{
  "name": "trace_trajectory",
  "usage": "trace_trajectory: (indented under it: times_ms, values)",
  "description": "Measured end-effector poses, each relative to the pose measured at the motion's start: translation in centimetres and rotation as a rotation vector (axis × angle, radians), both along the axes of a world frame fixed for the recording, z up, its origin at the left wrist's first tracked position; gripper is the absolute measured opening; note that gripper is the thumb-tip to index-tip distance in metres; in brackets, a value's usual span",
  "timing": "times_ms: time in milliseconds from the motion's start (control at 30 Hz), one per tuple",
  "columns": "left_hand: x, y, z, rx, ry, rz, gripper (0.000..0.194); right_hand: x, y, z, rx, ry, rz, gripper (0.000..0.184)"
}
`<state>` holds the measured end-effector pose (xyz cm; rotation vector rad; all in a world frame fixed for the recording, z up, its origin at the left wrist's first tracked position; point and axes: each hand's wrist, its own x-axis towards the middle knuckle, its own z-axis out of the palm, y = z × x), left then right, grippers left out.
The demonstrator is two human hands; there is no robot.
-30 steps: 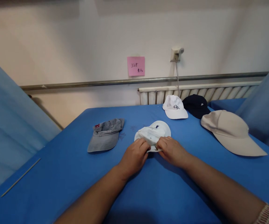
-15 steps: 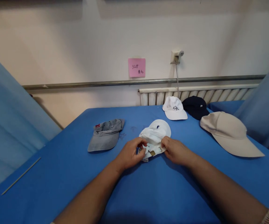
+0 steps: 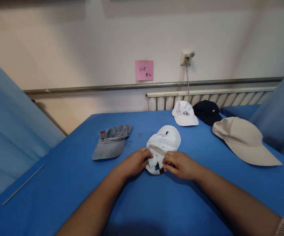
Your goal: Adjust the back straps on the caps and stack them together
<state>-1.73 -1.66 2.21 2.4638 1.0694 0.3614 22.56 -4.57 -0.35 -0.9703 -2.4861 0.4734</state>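
Observation:
A pale, near-white baseball cap (image 3: 163, 141) with a small dark emblem lies on the blue-covered table, its brim pointing away from me and its back strap toward me. My left hand (image 3: 138, 160) pinches the cap's rear edge on the left side. With thumb and fingers closed, my right hand (image 3: 180, 165) grips the right rear of the cap beside the strap's brown-gold buckle. The strap opening shows between both hands. To the left rests a crumpled grey cap (image 3: 112, 142), brim toward me.
A white cap with dark letters (image 3: 184, 114), a navy cap (image 3: 208, 112) and a large beige cap (image 3: 245, 137) sit at the right. A thin stick (image 3: 22, 185) lies near the left edge. Behind the table (image 3: 78, 196) are a radiator (image 3: 168, 102), a rail and curtains.
The pale cap's back has flattened toward me and its crown has spread out. My right hand has moved down and left to the strap; my left hand has shifted slightly.

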Motion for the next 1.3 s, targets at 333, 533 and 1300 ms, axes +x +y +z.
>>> trace_trajectory:
  times_ms: [333,533,1300]
  values:
    - [0.8,-1.1,1.3,0.298,-0.257,0.089,0.019,-0.4,-0.1,-0.6,-0.137,0.005,-0.173,0.032]
    - [1.0,-0.5,0.5,0.202,-0.421,0.313,0.031,-0.6,0.0,-0.9,-0.076,-0.117,-0.185,0.021]
    - [1.7,0.3,-0.3,-0.019,0.058,0.108,0.024,-0.9,1.8,-2.4,0.005,-0.041,-0.455,0.011]
